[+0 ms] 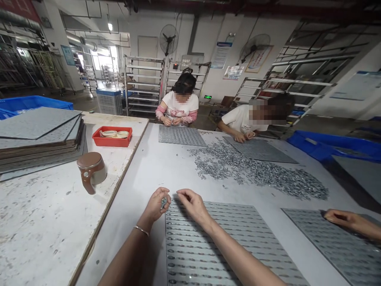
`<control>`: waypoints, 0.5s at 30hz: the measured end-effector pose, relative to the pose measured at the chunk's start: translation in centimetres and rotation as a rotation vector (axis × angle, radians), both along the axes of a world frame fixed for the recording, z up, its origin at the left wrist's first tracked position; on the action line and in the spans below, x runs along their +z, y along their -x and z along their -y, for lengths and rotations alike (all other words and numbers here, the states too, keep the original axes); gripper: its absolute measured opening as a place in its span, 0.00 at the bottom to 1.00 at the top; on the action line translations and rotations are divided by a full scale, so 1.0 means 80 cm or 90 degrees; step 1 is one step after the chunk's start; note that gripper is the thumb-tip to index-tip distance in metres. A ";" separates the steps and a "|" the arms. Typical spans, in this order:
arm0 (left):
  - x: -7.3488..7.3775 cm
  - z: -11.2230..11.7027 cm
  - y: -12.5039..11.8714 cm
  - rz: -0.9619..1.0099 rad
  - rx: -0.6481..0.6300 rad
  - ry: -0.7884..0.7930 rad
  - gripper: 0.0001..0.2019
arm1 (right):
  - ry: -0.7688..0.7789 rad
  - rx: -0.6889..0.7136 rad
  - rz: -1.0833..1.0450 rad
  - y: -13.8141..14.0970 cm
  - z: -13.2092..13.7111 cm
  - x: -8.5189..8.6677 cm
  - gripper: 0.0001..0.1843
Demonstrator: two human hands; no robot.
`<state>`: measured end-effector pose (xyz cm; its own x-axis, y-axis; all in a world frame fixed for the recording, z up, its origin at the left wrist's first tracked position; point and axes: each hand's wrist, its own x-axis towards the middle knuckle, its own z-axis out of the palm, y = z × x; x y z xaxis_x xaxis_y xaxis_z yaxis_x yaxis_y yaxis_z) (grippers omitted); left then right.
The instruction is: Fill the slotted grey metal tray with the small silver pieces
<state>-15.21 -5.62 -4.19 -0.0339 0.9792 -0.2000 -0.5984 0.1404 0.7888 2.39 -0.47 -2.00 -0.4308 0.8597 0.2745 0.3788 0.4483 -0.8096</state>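
Observation:
My left hand [157, 204] is curled around a small handful of shiny grey oval pieces [163, 203], just past the far left corner of a grey board. My right hand [194, 204] is beside it, over the board's far edge, with thumb and fingers pinched together. Whatever is between those fingertips is too small to make out. Rows of small dark oval pieces cover the flat grey board [226, 234] under my right forearm. Beyond it, a wide loose heap of similar pieces [258, 169] is spread on the white table [149, 171].
A brown-handled mug [91, 171], a red tray [112, 137] and stacked grey boards [38, 139] stand on the left-hand table. Two co-workers sit opposite with boards [180, 136]. Another person's hand [342, 218] is over a board at right. Blue bins [342, 145] stand at both sides.

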 end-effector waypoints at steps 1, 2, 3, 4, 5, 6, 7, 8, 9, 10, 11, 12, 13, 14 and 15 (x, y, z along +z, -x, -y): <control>0.002 0.001 -0.001 -0.006 -0.015 -0.002 0.15 | 0.030 0.012 -0.014 0.005 0.004 0.005 0.16; 0.004 0.002 -0.003 -0.010 -0.029 -0.004 0.15 | 0.059 0.026 -0.028 0.010 0.009 0.009 0.16; 0.005 0.004 -0.005 -0.012 -0.042 -0.005 0.15 | 0.088 0.039 -0.041 0.015 0.013 0.011 0.17; 0.007 0.005 -0.006 -0.013 -0.052 -0.005 0.16 | 0.117 0.052 -0.056 0.020 0.017 0.012 0.17; 0.009 0.006 -0.008 -0.012 -0.062 -0.004 0.16 | 0.144 0.063 -0.070 0.024 0.020 0.013 0.18; 0.010 0.008 -0.010 -0.010 -0.070 -0.002 0.16 | 0.168 0.073 -0.083 0.027 0.022 0.012 0.18; 0.011 0.009 -0.012 -0.006 -0.077 0.000 0.16 | 0.185 0.082 -0.092 0.028 0.023 0.012 0.18; 0.011 0.010 -0.013 0.000 -0.081 0.003 0.16 | 0.193 0.089 -0.096 0.029 0.022 0.011 0.18; 0.011 0.010 -0.015 0.009 -0.082 0.006 0.16 | 0.190 0.088 -0.094 0.028 0.020 0.011 0.19; 0.010 0.009 -0.015 0.020 -0.078 0.008 0.16 | 0.183 0.080 -0.086 0.026 0.018 0.010 0.19; 0.008 0.008 -0.015 0.035 -0.069 0.009 0.16 | 0.180 0.062 -0.081 0.023 0.015 0.009 0.20; 0.006 0.005 -0.013 0.054 -0.054 0.011 0.16 | 0.186 0.037 -0.083 0.020 0.011 0.008 0.21; 0.004 0.002 -0.010 0.077 -0.033 0.013 0.15 | 0.203 0.011 -0.097 0.017 0.007 0.007 0.22; 0.001 -0.001 -0.006 0.104 -0.008 0.016 0.14 | 0.231 -0.009 -0.123 0.013 0.004 0.006 0.23; -0.002 -0.005 -0.001 0.132 0.021 0.018 0.12 | 0.265 -0.021 -0.153 0.009 0.000 0.005 0.24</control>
